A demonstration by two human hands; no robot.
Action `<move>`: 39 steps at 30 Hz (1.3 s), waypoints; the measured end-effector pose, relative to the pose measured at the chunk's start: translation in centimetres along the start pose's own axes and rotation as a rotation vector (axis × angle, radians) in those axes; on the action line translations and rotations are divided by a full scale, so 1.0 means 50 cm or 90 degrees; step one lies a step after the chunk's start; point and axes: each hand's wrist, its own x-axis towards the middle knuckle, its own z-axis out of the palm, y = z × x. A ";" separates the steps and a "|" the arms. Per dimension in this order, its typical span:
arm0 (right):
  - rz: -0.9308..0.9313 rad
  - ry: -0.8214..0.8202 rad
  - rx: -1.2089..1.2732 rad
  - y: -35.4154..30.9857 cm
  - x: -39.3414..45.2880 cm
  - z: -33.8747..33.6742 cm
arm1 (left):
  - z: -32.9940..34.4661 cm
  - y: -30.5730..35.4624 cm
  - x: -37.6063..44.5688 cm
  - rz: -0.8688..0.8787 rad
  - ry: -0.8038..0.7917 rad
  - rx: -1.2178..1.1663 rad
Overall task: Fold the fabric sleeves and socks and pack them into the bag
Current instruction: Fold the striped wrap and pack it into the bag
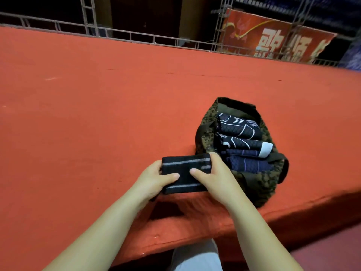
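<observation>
A folded black sock with grey stripes [185, 167] is held just above the red surface, near its front edge. My left hand [156, 178] grips its left end with the thumb on top. My right hand [211, 175] grips its right end, thumb across the top. Right beside it lies an open camouflage bag [259, 184], its mouth facing up. Inside the bag are several folded dark blue and black fabric pieces with white line patterns [240, 133], stacked on one another. The sock's right edge almost touches the bag's rim.
The red cloth-covered platform [97, 104] stretches wide to the left and back. A metal truss railing [125, 34] runs along its far edge, with a red banner [273, 38] behind it at the right. The platform's front edge drops off just below my hands.
</observation>
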 end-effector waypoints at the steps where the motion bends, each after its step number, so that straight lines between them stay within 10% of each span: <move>1: -0.001 0.013 -0.016 0.004 -0.005 -0.035 | 0.026 0.020 0.010 0.010 -0.012 0.018; 9: 0.039 0.159 -0.010 0.037 0.017 -0.248 | 0.209 0.180 0.083 0.134 -0.057 0.019; 16: 0.198 -0.088 -0.149 0.128 0.082 -0.319 | 0.253 0.168 0.164 0.066 -0.026 0.470; 19: 0.193 -0.098 -0.176 0.145 0.089 -0.320 | 0.260 0.141 0.129 0.316 0.135 0.560; 22: 0.174 -0.096 -0.189 0.149 0.105 -0.325 | 0.282 0.148 0.091 0.506 0.022 0.617; 30: 0.212 -0.180 -0.214 0.150 0.119 -0.339 | 0.360 0.188 0.110 0.183 -0.251 1.001; 39: 0.217 -0.211 -0.273 0.156 0.136 -0.348 | 0.355 0.212 0.112 -0.095 -0.434 0.761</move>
